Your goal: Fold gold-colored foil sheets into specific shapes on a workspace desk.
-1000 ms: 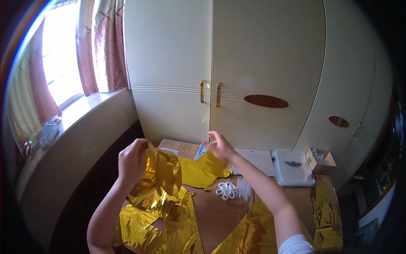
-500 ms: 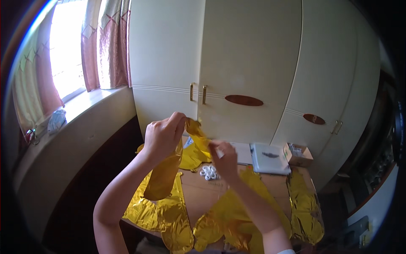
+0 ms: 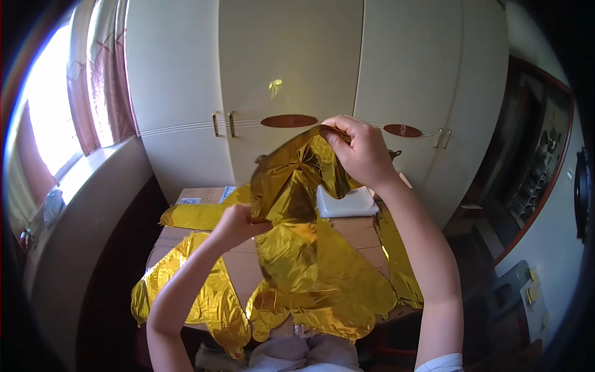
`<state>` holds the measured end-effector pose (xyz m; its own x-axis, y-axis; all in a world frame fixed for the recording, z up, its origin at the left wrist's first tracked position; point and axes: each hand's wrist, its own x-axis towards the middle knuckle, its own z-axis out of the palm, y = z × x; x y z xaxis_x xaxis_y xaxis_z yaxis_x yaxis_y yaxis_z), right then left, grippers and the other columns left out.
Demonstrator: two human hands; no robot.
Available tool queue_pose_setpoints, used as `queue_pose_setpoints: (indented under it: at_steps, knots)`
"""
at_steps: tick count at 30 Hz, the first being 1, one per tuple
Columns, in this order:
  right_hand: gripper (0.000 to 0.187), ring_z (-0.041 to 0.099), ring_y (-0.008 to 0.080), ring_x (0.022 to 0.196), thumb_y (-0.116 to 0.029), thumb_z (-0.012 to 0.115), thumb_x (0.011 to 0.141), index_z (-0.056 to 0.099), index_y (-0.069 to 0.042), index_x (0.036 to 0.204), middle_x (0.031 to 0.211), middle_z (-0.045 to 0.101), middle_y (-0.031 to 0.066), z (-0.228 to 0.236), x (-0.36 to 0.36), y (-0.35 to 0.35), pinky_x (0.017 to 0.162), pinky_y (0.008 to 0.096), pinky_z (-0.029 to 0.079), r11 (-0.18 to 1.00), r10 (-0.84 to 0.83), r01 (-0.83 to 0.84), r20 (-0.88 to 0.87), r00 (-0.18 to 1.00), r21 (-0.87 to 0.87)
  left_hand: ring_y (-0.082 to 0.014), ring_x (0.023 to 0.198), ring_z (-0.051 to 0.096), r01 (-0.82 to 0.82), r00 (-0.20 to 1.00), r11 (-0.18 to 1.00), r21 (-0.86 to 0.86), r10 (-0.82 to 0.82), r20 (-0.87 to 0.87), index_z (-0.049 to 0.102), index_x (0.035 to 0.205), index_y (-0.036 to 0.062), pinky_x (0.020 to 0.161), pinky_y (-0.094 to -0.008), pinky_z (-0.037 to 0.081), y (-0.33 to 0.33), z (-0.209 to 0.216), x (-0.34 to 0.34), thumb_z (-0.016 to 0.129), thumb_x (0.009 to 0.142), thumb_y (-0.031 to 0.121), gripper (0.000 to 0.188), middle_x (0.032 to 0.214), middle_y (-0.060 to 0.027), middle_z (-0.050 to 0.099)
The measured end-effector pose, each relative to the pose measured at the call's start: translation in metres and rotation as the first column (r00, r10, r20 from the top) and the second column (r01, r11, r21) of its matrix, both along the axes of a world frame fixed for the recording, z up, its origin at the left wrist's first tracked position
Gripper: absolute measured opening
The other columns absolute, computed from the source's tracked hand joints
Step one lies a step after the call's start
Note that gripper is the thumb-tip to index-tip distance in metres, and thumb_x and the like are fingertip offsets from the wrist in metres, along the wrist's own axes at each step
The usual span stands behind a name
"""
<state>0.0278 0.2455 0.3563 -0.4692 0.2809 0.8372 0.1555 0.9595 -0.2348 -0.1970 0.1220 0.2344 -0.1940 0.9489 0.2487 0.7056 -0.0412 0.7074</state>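
Observation:
A flat gold foil balloon (image 3: 288,186) hangs crumpled between my two hands above the table. My right hand (image 3: 362,152) is raised and pinches its upper edge between thumb and fingers. Lower on the left, my left hand (image 3: 232,228) is closed on the balloon's side edge. More flat gold foil balloons lie about: one (image 3: 192,279) at the near left, a wide one (image 3: 347,273) at the near middle, a long one (image 3: 192,216) at the far left. Another gold piece (image 3: 400,260) lies at the right, partly behind my forearm.
Brown cardboard (image 3: 359,234) covers the table. A clear plastic container (image 3: 349,203) stands at its back. Behind rises a cream wardrobe (image 3: 291,68) with brass handles. A curtained window is on the left; a grey chair (image 3: 511,291) stands at the lower right.
My right hand has risen and my left hand has come down, with the foil spread wider between them. The view has swung right. White rings seen on the table before are now hidden.

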Motion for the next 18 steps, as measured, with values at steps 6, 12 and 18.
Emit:
queue_pose_setpoints:
  at_steps: [6, 12, 18]
  knots:
    - [0.011, 0.062, 0.02, 0.069, -0.002, 0.063, 0.084, 0.065, -0.002, 0.095, 0.081, 0.066, 0.008, -0.008, 0.057, 0.0, 0.063, 0.0294, 0.047, 0.984, -0.123, 0.121, 0.007, 0.992, 0.129, -0.0133, 0.065, 0.064, 0.144, 0.949, 0.978, -0.151, -0.093, 0.302, 0.069, 0.097, -0.0001, 0.058, -0.0299, 0.05, 0.063, -0.031, 0.03, 0.065, 0.088, 0.023, 0.025, 0.068, -0.0038, 0.064]
    - [0.023, 0.061, 0.0164, 0.073, -0.006, 0.068, 0.078, 0.069, -0.01, 0.101, 0.083, 0.066, 0.0012, -0.048, 0.113, -0.031, 0.068, 0.032, 0.045, 0.831, -0.253, 0.214, 0.007, 0.967, 0.513, -0.0225, 0.09, 0.068, 0.106, 0.986, 0.979, 0.173, -0.126, 0.108, 0.065, 0.106, 0.0005, 0.075, -0.0321, 0.053, 0.114, -0.067, 0.033, 0.057, 0.089, 0.011, 0.021, 0.103, -0.013, 0.068]
    - [0.025, 0.057, 0.0114, 0.088, -0.016, 0.062, 0.084, 0.07, -0.008, 0.106, 0.1, 0.064, 0.0012, -0.161, 0.149, -0.124, 0.071, 0.0264, 0.043, 0.754, -0.418, 0.132, 0.316, 0.852, 0.643, -0.0292, 0.12, 0.056, 0.278, 0.954, 0.9, 0.337, -0.3, 0.014, 0.067, 0.11, 0.0063, 0.098, -0.0361, 0.048, 0.119, -0.13, 0.027, 0.055, 0.081, -0.008, 0.035, 0.133, -0.016, 0.055]
